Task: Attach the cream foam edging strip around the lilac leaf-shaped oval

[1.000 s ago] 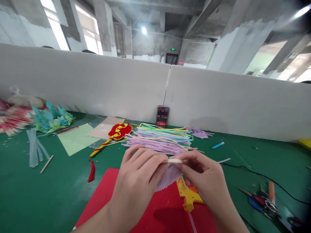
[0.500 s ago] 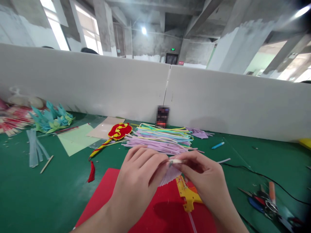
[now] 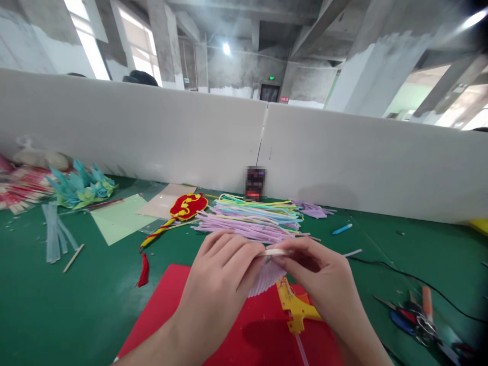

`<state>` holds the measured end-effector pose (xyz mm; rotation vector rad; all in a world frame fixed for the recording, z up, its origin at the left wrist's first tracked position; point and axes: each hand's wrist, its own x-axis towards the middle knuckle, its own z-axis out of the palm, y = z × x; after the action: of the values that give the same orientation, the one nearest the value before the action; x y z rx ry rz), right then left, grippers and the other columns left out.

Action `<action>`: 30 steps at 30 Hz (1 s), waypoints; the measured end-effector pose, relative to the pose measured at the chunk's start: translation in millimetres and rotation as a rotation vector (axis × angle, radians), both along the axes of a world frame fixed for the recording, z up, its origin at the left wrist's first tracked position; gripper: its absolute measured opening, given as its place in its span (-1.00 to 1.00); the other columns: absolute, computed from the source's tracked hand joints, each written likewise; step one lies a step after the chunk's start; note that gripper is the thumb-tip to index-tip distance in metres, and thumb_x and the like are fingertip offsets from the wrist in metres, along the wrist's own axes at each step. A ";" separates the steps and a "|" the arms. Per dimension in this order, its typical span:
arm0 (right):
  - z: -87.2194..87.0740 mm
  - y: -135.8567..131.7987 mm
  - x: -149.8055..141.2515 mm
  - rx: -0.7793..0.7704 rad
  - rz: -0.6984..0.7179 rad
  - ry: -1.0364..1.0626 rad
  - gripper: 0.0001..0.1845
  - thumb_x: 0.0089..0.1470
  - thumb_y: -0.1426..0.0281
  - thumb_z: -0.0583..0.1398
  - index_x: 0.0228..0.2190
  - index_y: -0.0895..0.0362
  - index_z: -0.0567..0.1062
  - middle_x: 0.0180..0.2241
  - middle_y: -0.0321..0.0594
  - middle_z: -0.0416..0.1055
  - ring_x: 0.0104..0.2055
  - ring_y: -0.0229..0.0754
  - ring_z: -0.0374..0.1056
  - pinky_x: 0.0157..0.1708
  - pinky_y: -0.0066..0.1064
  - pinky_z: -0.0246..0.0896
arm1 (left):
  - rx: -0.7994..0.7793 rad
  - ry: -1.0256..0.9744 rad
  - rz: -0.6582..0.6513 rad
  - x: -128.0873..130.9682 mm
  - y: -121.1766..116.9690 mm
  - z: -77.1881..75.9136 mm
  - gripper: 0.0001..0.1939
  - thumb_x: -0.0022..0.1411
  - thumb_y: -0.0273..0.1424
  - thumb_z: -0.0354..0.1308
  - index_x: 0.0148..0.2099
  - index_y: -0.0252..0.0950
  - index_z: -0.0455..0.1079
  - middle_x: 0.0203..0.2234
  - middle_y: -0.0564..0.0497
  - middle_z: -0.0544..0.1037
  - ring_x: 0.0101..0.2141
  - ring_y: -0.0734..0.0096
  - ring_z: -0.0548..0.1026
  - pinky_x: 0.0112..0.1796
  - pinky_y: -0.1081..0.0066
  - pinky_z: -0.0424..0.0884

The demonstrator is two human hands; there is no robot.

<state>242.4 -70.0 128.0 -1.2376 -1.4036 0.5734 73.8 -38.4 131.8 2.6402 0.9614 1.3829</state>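
Note:
My left hand [image 3: 219,277] and my right hand [image 3: 320,277] meet above a red sheet [image 3: 163,310]. Together they pinch a small pleated lilac paper fan [image 3: 263,277] with a thin pale stick [image 3: 275,252] along its top edge. Both hands have their fingers closed on it. A yellow glue gun [image 3: 297,307] lies on the red sheet just under my right hand. Behind the hands lies a heap of pastel paper strips [image 3: 253,218], mostly lilac, with green, blue and yellow ones on top.
A green table [image 3: 57,300] carries a red and yellow tasselled ornament [image 3: 179,213], pale green paper [image 3: 118,218], teal paper flowers [image 3: 80,185], clear sticks [image 3: 53,234], a blue pen [image 3: 342,228], scissors and tools [image 3: 414,315] and a black cable [image 3: 404,277]. A white partition [image 3: 343,157] stands behind.
The hands stay in almost the same place; the fingers shift slightly on the fan's stick. A person's head has risen behind the partition at upper left.

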 end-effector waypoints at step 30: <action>-3.5 0.7 3.0 -0.160 0.007 -0.045 -0.92 -0.09 0.41 0.23 -0.50 0.07 0.57 -0.50 -0.30 0.48 -0.45 -0.25 0.32 -0.50 -0.45 0.19 | -0.052 -0.031 0.002 -3.2 0.5 4.0 -0.80 0.30 -0.49 0.00 -0.36 -0.28 0.38 -0.50 0.09 0.50 -0.44 0.45 0.40 -0.23 0.38 0.32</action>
<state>245.4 -69.3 124.5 -1.3806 -1.4211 0.6772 70.5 -37.9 135.9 2.5737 0.9837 1.3751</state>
